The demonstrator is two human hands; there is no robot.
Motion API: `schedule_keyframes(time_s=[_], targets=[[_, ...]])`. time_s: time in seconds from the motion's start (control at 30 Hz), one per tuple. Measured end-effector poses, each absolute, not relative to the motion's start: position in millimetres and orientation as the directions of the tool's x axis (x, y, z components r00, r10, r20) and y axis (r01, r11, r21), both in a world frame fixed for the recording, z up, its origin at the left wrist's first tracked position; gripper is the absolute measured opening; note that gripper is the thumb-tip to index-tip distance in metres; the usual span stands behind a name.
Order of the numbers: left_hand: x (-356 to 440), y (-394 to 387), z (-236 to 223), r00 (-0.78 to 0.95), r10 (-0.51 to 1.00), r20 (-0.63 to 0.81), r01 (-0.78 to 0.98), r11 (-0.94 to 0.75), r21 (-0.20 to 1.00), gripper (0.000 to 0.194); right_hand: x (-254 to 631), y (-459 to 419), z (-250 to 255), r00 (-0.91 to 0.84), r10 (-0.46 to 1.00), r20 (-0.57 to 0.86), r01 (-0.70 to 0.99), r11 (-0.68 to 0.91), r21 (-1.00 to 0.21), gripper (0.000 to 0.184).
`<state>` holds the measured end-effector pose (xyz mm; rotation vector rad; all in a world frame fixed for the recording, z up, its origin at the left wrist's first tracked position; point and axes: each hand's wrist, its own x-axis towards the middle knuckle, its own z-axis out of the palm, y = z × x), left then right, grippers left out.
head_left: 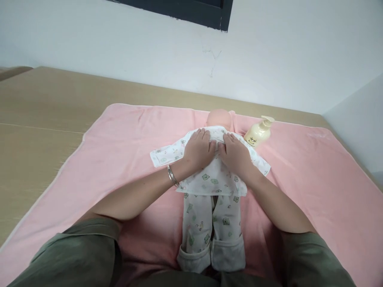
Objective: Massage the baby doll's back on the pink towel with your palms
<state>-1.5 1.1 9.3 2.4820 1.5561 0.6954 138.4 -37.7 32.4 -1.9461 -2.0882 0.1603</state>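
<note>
A baby doll lies on its back on a pink towel, head away from me. It wears a white printed top and matching trousers. My left hand lies flat on the doll's chest, fingers stretched toward the collar, a silver bangle on the wrist. My right hand lies flat beside it on the chest, fingertips at the collar. The two hands nearly touch at the thumbs.
A cream pump bottle lies on the towel just right of the doll's head. The towel covers a wooden table set against a white wall. My green sleeves fill the bottom corners.
</note>
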Motion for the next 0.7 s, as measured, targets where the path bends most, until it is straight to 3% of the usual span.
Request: schedule_keyframes(time_s=[0.17,0.37,0.7], targets=[[-1,-16,15,0.397,0.844,0.362,0.807,-0.508,0.301,0.047,148,-19,22,-0.050,0.983,0.179,0.969,0.091,-0.231,0.062],[-4,15,12,0.368,0.904,0.219,0.813,-0.427,0.397,0.052,131,-46,27,-0.056,0.973,0.223,0.968,0.108,-0.228,0.056],[-3,0,2,0.377,0.829,0.413,0.753,-0.534,0.385,0.048,143,-25,22,-0.033,0.986,0.161,0.953,0.079,-0.292,0.063]])
